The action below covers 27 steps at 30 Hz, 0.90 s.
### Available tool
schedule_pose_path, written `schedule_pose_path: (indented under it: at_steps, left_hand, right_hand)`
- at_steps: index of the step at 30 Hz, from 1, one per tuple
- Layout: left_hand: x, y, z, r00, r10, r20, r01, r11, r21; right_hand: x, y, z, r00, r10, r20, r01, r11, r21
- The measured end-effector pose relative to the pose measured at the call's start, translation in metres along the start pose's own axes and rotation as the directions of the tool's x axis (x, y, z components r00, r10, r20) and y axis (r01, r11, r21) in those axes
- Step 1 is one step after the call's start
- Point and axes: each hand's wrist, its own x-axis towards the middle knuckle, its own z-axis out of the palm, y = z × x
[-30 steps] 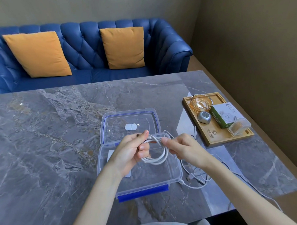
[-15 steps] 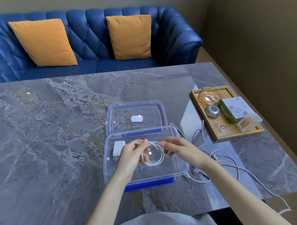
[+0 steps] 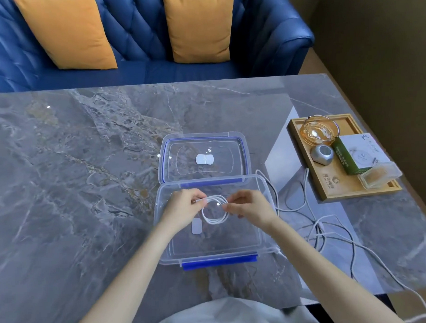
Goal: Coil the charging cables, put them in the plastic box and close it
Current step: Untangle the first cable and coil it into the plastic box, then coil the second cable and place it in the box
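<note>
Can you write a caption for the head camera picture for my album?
Two hands hold a coiled white cable over an open plastic box.

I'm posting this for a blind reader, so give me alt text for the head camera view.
Two bare hands, left hand and right hand, hold a coiled white cable over an open clear plastic box on a grey marble table. Loose cables trail to the right, near a wooden tray.

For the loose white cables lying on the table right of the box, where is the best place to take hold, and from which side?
Probably from above, with the right hand, at a free stretch of the loose cables beside the plastic box. They lie flat in open tangled loops; their ends are hard to make out.
</note>
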Motion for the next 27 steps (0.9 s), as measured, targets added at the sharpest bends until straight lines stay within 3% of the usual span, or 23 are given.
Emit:
schedule_pose_path:
  at_steps: [3, 6, 10, 18, 27]
  left_hand:
    - [0.013, 0.001, 0.0, 0.999, 0.027, 0.022, -0.033, 0.955, 0.293]
    - [0.017, 0.005, 0.007, 0.998, 0.063, 0.018, -0.061, 0.813, 0.578]
    - [0.023, 0.005, 0.016, 0.997, 0.038, 0.064, -0.073, 0.625, 0.777]
    - [0.031, 0.011, 0.025, 0.996, -0.032, 0.078, -0.05, 0.525, 0.85]
    - [0.028, 0.013, 0.019, 0.999, -0.036, 0.035, -0.01, 0.546, 0.838]
  right_hand:
    - [0.014, 0.005, 0.01, 0.998, 0.002, -0.07, -0.009, 0.996, -0.09]
    - [0.023, 0.009, 0.018, 0.993, 0.015, -0.117, -0.034, 0.985, -0.167]
    - [0.03, 0.013, 0.026, 0.989, 0.011, -0.147, -0.044, 0.974, -0.224]
    - [0.041, 0.022, 0.032, 0.978, 0.02, -0.206, -0.076, 0.96, -0.269]
    - [0.046, 0.016, 0.034, 0.983, 0.006, -0.184, -0.041, 0.982, -0.187]
